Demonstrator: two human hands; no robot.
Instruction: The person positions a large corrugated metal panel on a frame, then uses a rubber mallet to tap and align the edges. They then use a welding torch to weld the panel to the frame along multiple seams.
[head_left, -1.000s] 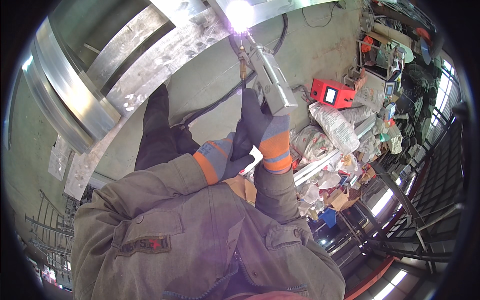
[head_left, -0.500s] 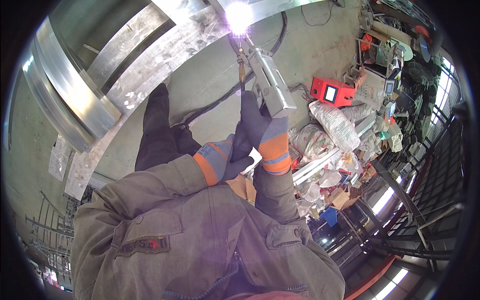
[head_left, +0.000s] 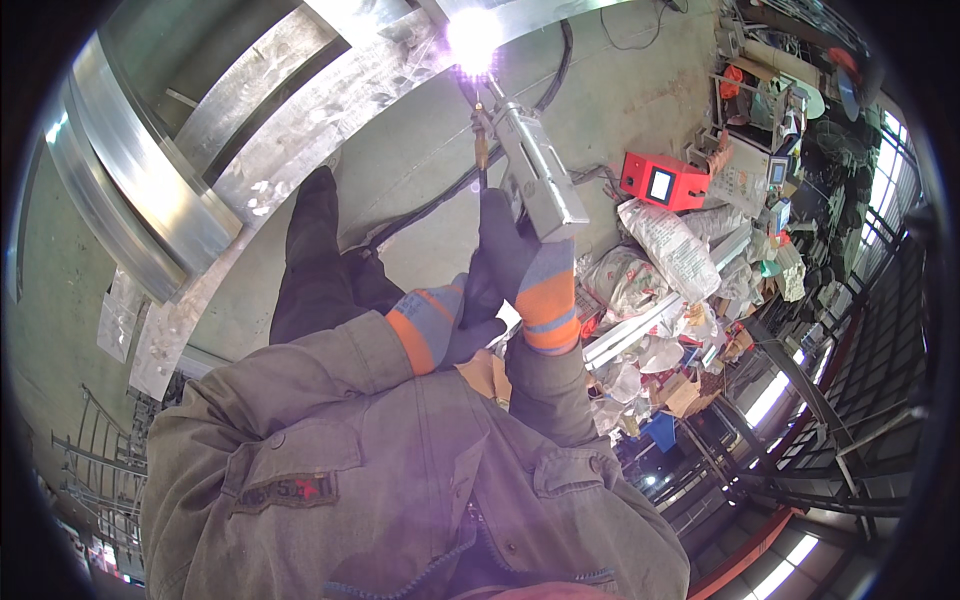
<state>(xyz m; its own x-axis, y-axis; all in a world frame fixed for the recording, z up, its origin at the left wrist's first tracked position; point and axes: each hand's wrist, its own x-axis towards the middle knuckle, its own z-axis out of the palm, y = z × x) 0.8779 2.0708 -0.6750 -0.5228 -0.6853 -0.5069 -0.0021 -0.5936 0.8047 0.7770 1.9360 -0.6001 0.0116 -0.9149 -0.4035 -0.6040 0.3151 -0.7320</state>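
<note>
Concrete workshop floor [head_left: 420,170] below, grey and dusty. Nearest, right hand [head_left: 520,262] in a dark glove with an orange-and-blue cuff, grip clamped round the handle of a silver welding gun [head_left: 535,178], and left hand [head_left: 462,315] just beside it, gloved alike, pressed to the right wrist (fingers curled, grip on anything impossible to tell). Farther out, gun tip at a bright white arc [head_left: 473,38] against a shiny curved metal beam [head_left: 300,130], black cable [head_left: 440,200] trailing over the floor, red box with a small screen [head_left: 665,182] off right beside heaped sacks [head_left: 665,240].
</note>
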